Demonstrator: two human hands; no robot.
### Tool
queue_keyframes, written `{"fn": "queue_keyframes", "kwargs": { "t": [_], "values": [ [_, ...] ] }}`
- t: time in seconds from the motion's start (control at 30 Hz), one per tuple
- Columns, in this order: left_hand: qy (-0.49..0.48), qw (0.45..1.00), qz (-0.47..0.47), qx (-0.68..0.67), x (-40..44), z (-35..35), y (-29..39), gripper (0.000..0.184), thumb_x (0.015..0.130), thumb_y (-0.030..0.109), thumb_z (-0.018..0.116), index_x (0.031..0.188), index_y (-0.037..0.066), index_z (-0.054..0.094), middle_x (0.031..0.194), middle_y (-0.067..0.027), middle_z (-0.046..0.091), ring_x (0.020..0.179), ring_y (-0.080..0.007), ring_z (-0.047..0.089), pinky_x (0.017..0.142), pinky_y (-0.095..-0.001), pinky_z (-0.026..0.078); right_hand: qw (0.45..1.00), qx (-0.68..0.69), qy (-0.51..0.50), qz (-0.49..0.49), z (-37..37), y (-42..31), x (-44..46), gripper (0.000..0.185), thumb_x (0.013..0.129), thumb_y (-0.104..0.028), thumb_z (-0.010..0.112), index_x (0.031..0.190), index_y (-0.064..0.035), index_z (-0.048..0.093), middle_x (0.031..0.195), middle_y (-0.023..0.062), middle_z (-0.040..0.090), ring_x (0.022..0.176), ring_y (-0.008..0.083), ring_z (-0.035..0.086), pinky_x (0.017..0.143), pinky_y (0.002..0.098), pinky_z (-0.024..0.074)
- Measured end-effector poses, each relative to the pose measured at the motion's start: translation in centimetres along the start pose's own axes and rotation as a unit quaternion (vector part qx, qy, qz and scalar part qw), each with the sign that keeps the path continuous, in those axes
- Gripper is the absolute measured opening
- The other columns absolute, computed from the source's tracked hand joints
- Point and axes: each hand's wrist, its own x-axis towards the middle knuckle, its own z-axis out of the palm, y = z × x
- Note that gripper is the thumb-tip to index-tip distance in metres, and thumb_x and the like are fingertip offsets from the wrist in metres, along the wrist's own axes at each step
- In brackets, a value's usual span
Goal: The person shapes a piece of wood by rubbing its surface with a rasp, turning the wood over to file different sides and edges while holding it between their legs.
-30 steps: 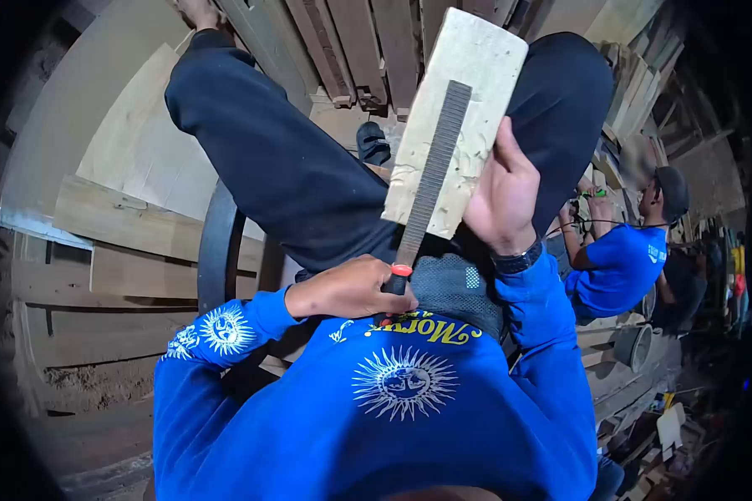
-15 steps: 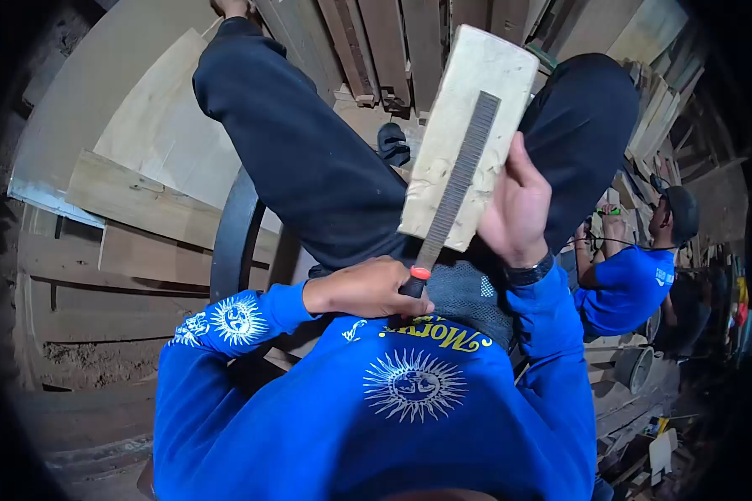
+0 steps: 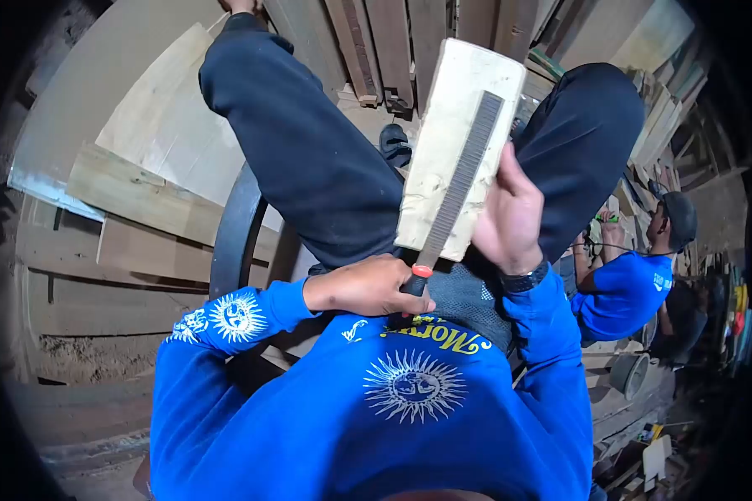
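My left hand point(image 3: 363, 285) is closed around the black and red handle of a file point(image 3: 464, 171), held low against my waist. The file's ridged metal blade points up and away from me and lies across the face of a pale wooden block point(image 3: 443, 117). My right hand point(image 3: 510, 217) grips the block by its right side, with the thumb along the edge and the other fingers partly hidden. The block stands tilted between my knees, its upper end leaning right. Shallow dents mark its surface near the lower half.
Wooden boards point(image 3: 142, 188) lie at the left, beside a dark curved rim point(image 3: 236, 234). More planks point(image 3: 388, 50) stand ahead. At the right a co-worker in a blue shirt point(image 3: 631, 288) handles something green, near a bucket point(image 3: 629, 374) and stacked wood.
The block has shifted slightly down and left with my right hand, and its tilt has lessened a little. My left hand and the file have hardly moved.
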Motion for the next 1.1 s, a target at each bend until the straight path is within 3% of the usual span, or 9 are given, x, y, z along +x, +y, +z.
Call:
{"fn": "queue_keyframes", "kwargs": {
  "t": [0.03, 0.2, 0.33, 0.43, 0.5, 0.7, 0.83, 0.93, 1.1],
  "values": [
    [-0.017, 0.998, 0.01, 0.062, -0.1, -0.3, 0.4, 0.033, 0.095, 0.034, 0.061, 0.097, 0.002, 0.07, 0.075, -0.0144, 0.066, 0.069, -0.0283, 0.066, 0.07, -0.0355, 0.05, 1.0, 0.0, -0.02, -0.014, -0.1, -0.8, 0.0, 0.051, 0.106, -0.037, 0.032, 0.141, -0.0002, 0.041, 0.138, 0.0165, 0.053, 0.126, 0.0307, 0.052, 0.108, 0.0449, 0.0396],
    [0.001, 0.996, 0.027, -0.081, -0.4, -0.3, 1.0, 0.038, 0.095, 0.036, 0.059, 0.095, 0.0, 0.07, 0.072, -0.0158, 0.067, 0.068, -0.029, 0.067, 0.067, -0.0355, 0.049, 0.997, -0.013, -0.005, -0.071, 0.5, -1.9, -0.2, 0.051, 0.106, -0.037, 0.033, 0.142, -0.0016, 0.042, 0.14, 0.0157, 0.052, 0.129, 0.0318, 0.05, 0.111, 0.0467, 0.0356],
    [-0.015, 0.996, -0.074, -0.043, -0.3, -0.2, 0.7, 0.038, 0.094, 0.039, 0.061, 0.1, 0.003, 0.072, 0.08, -0.0116, 0.07, 0.075, -0.0222, 0.068, 0.073, -0.033, 0.05, 0.997, -0.052, 0.062, -0.013, -0.2, 1.5, -0.2, 0.049, 0.106, -0.037, 0.033, 0.14, -0.0026, 0.044, 0.137, 0.013, 0.054, 0.125, 0.0262, 0.053, 0.108, 0.0424, 0.0397],
    [-0.008, 0.995, -0.047, -0.09, -0.6, -0.5, 1.5, 0.038, 0.094, 0.039, 0.061, 0.101, 0.004, 0.072, 0.082, -0.0104, 0.07, 0.078, -0.0209, 0.068, 0.075, -0.0335, 0.05, 0.998, -0.045, 0.034, 0.024, -0.5, 1.9, 0.1, 0.047, 0.106, -0.035, 0.033, 0.138, -0.0024, 0.045, 0.135, 0.0124, 0.055, 0.123, 0.0262, 0.054, 0.107, 0.042, 0.0403],
    [-0.005, 0.997, -0.072, -0.042, -0.1, -0.4, 0.6, 0.039, 0.094, 0.04, 0.061, 0.1, 0.003, 0.072, 0.077, -0.0113, 0.07, 0.075, -0.0226, 0.068, 0.074, -0.0335, 0.05, 0.998, -0.038, 0.042, -0.01, -1.0, 0.8, -0.1, 0.048, 0.106, -0.035, 0.033, 0.139, -0.0021, 0.045, 0.135, 0.013, 0.055, 0.125, 0.0271, 0.053, 0.108, 0.0422, 0.0399],
    [0.013, 0.998, 0.004, -0.055, -0.6, -0.7, 1.4, 0.042, 0.093, 0.041, 0.061, 0.096, 0.001, 0.072, 0.072, -0.0142, 0.068, 0.068, -0.0263, 0.067, 0.072, -0.0338, 0.05, 0.997, -0.017, 0.012, -0.08, 0.2, -2.5, -0.3, 0.051, 0.106, -0.036, 0.034, 0.142, -0.0016, 0.043, 0.141, 0.0154, 0.052, 0.129, 0.0317, 0.05, 0.111, 0.047, 0.0352],
    [0.007, 0.998, -0.003, -0.068, -0.6, -0.4, 1.2, 0.04, 0.093, 0.04, 0.062, 0.098, 0.001, 0.072, 0.075, -0.0122, 0.069, 0.072, -0.0242, 0.067, 0.075, -0.0322, 0.05, 0.998, -0.028, 0.052, -0.02, 0.1, 0.4, -0.2, 0.05, 0.106, -0.037, 0.036, 0.14, -0.0023, 0.045, 0.139, 0.0131, 0.054, 0.126, 0.0296, 0.052, 0.11, 0.0448, 0.0375],
    [-0.031, 0.991, -0.07, -0.111, -0.8, -0.9, 1.9, 0.038, 0.093, 0.039, 0.064, 0.104, 0.004, 0.072, 0.087, -0.0101, 0.071, 0.083, -0.0199, 0.068, 0.077, -0.0333, 0.051, 0.999, -0.006, 0.006, 0.037, -0.5, 2.3, 0.0, 0.049, 0.106, -0.036, 0.034, 0.14, -0.0026, 0.044, 0.138, 0.013, 0.054, 0.124, 0.0271, 0.054, 0.107, 0.0413, 0.0403],
    [-0.016, 0.996, -0.091, -0.012, -0.5, -1.2, 1.9, 0.047, 0.092, 0.046, 0.062, 0.09, 0.0, 0.072, 0.074, -0.0158, 0.069, 0.073, -0.0271, 0.068, 0.075, -0.0343, 0.051, 0.999, -0.014, 0.027, -0.024, -0.3, -0.9, -0.3, 0.049, 0.106, -0.035, 0.035, 0.14, -0.0019, 0.046, 0.138, 0.0149, 0.054, 0.127, 0.0308, 0.052, 0.11, 0.0462, 0.0367]
  ]
}}
